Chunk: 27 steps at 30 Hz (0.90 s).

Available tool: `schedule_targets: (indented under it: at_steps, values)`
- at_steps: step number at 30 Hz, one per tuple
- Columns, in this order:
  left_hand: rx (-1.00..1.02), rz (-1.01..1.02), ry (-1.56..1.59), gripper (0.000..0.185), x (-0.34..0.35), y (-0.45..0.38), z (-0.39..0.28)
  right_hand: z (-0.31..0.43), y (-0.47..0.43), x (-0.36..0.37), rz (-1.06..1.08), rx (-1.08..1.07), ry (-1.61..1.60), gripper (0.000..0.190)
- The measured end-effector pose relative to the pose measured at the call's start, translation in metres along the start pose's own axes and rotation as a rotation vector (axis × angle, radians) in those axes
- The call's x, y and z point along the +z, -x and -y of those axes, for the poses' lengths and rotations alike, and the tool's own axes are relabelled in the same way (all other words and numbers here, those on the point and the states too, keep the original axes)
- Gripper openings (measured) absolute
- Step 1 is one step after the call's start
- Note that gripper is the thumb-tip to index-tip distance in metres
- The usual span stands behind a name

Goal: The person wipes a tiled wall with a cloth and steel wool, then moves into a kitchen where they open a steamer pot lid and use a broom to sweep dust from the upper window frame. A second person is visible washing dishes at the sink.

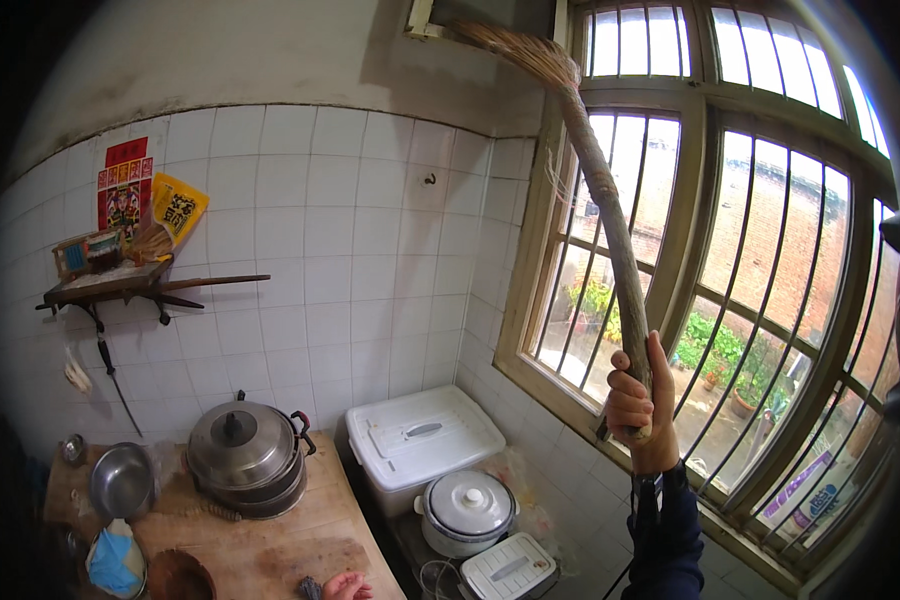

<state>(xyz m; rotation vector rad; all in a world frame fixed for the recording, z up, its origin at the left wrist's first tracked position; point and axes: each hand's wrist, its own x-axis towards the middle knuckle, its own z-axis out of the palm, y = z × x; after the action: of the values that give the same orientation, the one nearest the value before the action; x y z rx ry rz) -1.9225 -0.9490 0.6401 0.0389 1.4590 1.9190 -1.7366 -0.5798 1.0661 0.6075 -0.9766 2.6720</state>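
My right hand (634, 401) grips the lower end of a long wooden handle of a straw broom (607, 195). The broom is raised, its bristle head near the upper wall beside an open window sash (424, 22); whether the bristles touch anything cannot be told. At the bottom edge, my left hand (349, 586) is partly cut off, low over a wooden tabletop (270, 551). Next to its fingers lies a small dark crumpled item (310, 587); I cannot tell if the hand holds it.
A lidded steel pot (247, 450), a metal bowl (122, 480) and a brown bowl (180, 576) stand on the table. To its right are a white lidded bin (424, 435) and a white lidded pot (471, 504). A barred window (690, 225) and a wall shelf (109, 285) flank the corner.
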Motion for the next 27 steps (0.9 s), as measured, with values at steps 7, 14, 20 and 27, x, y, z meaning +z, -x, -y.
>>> schedule_targets:
  at_steps: [7, 14, 20, 27]
  values:
    - [0.012, 0.011, -0.017, 0.025, -0.011, 0.01, 0.006, -0.008, 0.021, -0.003, -0.028, -0.006, 0.011, 0.058]
    - [0.018, 0.037, -0.019, 0.025, -0.02, 0.011, 0.004, -0.018, 0.05, 0.001, -0.078, -0.022, -0.088, 0.058]
    - [0.013, 0.039, 0.033, 0.027, -0.013, 0.008, -0.008, -0.012, 0.02, 0.014, 0.043, 0.01, -0.061, 0.06]
    - [0.099, -0.025, 0.094, 0.028, -0.037, 0.009, -0.012, 0.024, -0.108, 0.042, 0.284, 0.087, -0.099, 0.053]
